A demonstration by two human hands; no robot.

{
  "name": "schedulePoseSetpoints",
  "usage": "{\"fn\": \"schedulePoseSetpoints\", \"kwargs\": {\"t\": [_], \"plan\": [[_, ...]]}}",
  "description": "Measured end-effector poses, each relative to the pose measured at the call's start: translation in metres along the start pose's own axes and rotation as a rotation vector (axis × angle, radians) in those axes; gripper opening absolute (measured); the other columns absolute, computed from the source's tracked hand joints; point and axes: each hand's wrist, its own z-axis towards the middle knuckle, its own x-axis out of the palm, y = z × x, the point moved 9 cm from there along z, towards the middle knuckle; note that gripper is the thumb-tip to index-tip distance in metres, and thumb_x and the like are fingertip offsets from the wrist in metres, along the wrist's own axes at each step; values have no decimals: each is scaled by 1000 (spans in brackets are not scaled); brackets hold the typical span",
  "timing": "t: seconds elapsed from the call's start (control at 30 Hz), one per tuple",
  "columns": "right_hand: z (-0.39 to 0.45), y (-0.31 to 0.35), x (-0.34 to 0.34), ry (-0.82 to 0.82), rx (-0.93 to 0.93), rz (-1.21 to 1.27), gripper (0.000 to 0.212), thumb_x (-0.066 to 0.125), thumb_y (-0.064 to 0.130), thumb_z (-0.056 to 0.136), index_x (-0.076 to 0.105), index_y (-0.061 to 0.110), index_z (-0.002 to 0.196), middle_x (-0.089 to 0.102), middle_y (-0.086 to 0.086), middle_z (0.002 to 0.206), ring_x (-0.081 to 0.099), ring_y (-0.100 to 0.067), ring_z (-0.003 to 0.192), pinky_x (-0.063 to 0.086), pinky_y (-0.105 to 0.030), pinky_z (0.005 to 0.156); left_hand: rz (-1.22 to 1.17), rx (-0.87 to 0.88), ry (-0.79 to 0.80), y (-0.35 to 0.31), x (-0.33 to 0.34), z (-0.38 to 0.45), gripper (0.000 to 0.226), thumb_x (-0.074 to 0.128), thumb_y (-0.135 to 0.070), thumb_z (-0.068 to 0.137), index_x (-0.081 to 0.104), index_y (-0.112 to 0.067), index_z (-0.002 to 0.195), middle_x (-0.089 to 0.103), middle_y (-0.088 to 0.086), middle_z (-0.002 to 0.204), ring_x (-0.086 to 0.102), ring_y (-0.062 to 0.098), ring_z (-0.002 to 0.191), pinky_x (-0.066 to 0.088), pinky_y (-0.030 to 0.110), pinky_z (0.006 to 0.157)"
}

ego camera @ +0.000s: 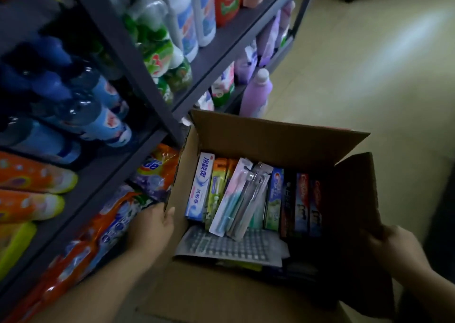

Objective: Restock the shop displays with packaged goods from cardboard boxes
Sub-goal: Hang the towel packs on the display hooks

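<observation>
Gripping box (258,135) flaps, hands (152,226) beside shelving (138,59).

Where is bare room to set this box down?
Bare floor right of the shelving, beyond the cardboard box held by left hand and right hand. Shelves are packed; so is the box's toothpaste row.

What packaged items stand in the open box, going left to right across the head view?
White and blue toothpaste box → green box → pink toothbrush pack → grey toothbrush pack → Crest box → dark box → two red toothpaste boxes.
</observation>
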Motion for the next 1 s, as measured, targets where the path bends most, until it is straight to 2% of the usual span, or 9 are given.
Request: {"fn": "schedulePoseSetpoints", "kwargs": {"t": [0.27, 0.43, 0.6, 0.7, 0.77, 0.83, 0.9, 0.93, 1.0], "plan": [[81, 6, 28, -138, -26, 48, 20, 53, 20, 95, 61, 2, 92, 65, -24, 84, 63, -42, 78, 52, -55, 72, 108, 49, 13, -10, 65, 87, 30, 46, -26, 98, 47, -8, 73, 38, 2, 61, 41, 23, 60, 25, 31, 55], [122, 7, 61, -203, -48, 69, 15, 55, 20, 96, 60, 6, 95, 59, -14, 70, 52, -26, 55, 37, -28, 49, 131, 43, 24, 0, 98, 108, 42, 47, -24, 98, 32, -17, 59, 32, -2, 58, 33, 17, 54, 19, 30, 51], [130, -19, 78, -170, 53, 173, 31, 52, 22, 96, 56, 6, 123, 61, -18, 80, 50, -26, 56, 36, -30, 48, 96, 27, 52, 19, 105, 116, 35, 47, -25, 98, 39, -10, 68, 34, 1, 60, 40, 23, 62, 27, 32, 58], [121, -15, 77, -138, 74, 138, 38, 51, 21, 97, 50, 7, 132, 63, -19, 99, 58, -30, 74, 49, -41, 60, 135, -2, 108, 12, 98, 114, 24, 48, -25, 98, 48, -4, 86, 45, 6, 75, 50, 28, 77, 34, 36, 64], [105, 3, 68, -261, -11, 51, 53, 56, 21, 93, 37, 13, 143, 52, -17, 130, 54, -34, 111, 48, -49, 94, 160, -17, 91, 6, 90, 105, 40, 57, -22, 92, 46, 2, 122, 50, 20, 116, 49, 39, 110, 42, 45, 83], [73, 34, 56, -495, -206, -88, 68, 59, 23, 90, 24, 21, 148, 28, -7, 149, 26, -28, 138, 22, -45, 113, 220, 147, -27, -13, 76, 90, 63, 67, -20, 83, 39, -1, 136, 41, 23, 135, 40, 41, 121, 39, 53, 94], [45, 67, 71, -560, -432, -151, 62, 58, 23, 89, 30, 21, 145, 29, -5, 146, 24, -22, 136, 21, -38, 113, 245, 441, -124, -46, 73, 66, 58, 70, -17, 78, 45, -3, 129, 49, 21, 126, 42, 37, 114, 41, 54, 90], [43, 76, 91, -486, -495, -146, 57, 59, 23, 90, 35, 20, 142, 36, -4, 141, 32, -19, 131, 28, -35, 109, 225, 567, -115, -58, 80, 53, 50, 67, -16, 79, 48, -6, 125, 54, 18, 119, 44, 32, 110, 42, 51, 89], [66, 68, 146, -190, -407, -49, 52, 63, 28, 89, 41, 16, 136, 48, -3, 132, 47, -17, 121, 40, -30, 99, 209, 707, 33, -73, 108, 35, 39, 53, -23, 79, 54, -11, 116, 59, 11, 109, 51, 27, 103, 40, 42, 89]]}}
